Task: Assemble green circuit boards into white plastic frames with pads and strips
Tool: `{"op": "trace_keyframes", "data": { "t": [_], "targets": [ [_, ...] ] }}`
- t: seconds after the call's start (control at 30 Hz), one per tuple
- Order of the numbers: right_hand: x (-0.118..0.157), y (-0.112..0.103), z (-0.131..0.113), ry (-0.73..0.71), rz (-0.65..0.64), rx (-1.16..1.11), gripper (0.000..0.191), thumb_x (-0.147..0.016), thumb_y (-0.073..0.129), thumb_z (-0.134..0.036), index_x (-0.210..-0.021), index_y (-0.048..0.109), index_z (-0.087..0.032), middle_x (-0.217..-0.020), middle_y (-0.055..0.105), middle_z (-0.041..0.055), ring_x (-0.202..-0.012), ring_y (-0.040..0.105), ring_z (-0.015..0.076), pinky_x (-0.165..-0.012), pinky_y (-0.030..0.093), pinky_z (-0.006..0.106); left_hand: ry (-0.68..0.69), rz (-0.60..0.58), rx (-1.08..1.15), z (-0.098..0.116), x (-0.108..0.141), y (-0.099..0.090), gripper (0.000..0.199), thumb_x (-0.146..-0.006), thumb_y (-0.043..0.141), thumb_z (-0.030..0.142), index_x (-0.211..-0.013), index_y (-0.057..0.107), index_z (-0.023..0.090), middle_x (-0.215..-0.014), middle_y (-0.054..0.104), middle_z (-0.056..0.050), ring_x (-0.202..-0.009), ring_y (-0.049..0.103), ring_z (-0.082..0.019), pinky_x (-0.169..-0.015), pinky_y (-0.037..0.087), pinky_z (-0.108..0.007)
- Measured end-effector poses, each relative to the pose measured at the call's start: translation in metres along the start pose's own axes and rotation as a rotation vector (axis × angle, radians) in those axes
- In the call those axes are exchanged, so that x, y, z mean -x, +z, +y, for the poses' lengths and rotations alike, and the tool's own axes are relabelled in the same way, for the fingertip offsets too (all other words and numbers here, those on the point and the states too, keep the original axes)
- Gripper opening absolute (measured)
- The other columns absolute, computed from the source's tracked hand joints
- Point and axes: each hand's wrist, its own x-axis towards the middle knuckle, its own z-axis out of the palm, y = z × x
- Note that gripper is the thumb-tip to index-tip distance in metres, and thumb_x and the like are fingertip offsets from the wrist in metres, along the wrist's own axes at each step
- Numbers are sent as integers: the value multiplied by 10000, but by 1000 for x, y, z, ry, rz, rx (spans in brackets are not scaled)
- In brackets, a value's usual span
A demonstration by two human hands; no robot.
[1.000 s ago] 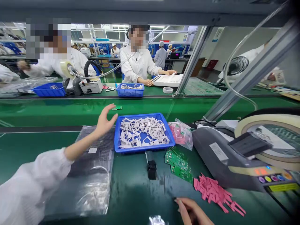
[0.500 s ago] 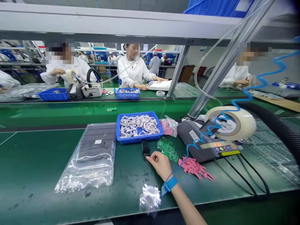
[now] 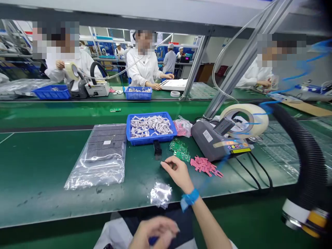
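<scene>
Black parts (image 3: pixel 157 148), lined near to far, lie beyond the right hand (image 3: pixel 179 173), nearer than the left hand (image 3: pixel 149 231); I can't tell either grip.

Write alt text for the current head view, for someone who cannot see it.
A right hand with a blue wristband, fingers curled, is over a green workbench near a black object; any held item is unclear. The blurred left hand is low in front. Beyond are a blue tray of white parts, green circuit boards, pink pieces and a tape dispenser.
</scene>
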Motion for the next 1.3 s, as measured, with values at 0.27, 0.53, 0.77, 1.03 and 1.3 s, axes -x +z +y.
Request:
{"op": "trace_keyframes", "data": {
  "t": [0.27,0.53,0.77,1.03,1.3],
  "targets": [
    [73,-29,-65,-109,-457,-401,178,-825,602,-323,-713,619,-186,-967,660,59,-857,636,147,-768,516,286,-128,-87,447,39,-6,-5,552,-546,756,608,-933,757,215,-820,723,-45,-767,677,-154,-715,535,-246],
    [103,-29,-73,-352,108,-19,106,-777,682,-148,-778,597,-212,-784,604,19,-788,575,167,-693,489,316,-49,-63,516,44,6,3,339,-588,807,453,-881,768,287,-749,758,0,-608,640,-74,-636,526,-164],
    [105,-35,-76,-444,86,116,133,-792,639,-76,-807,632,-208,-712,574,11,-723,541,158,-634,461,326,5,-81,507,51,15,5,284,-679,769,384,-959,738,345,-813,775,30,-688,669,-74,-715,519,-151],
    [103,-34,-73,-463,75,135,127,-829,616,-95,-846,635,-219,-722,583,13,-730,530,157,-630,451,340,7,-55,476,51,18,4,292,-698,756,372,-988,726,350,-827,775,25,-704,671,-108,-815,522,-241],
    [100,-35,-68,-463,13,49,109,-847,595,-108,-820,633,-207,-708,583,12,-722,522,159,-638,436,349,62,65,265,45,21,5,313,-678,761,397,-981,738,320,-643,730,-13,-543,566,-139,-581,487,-271]
  ]
}}
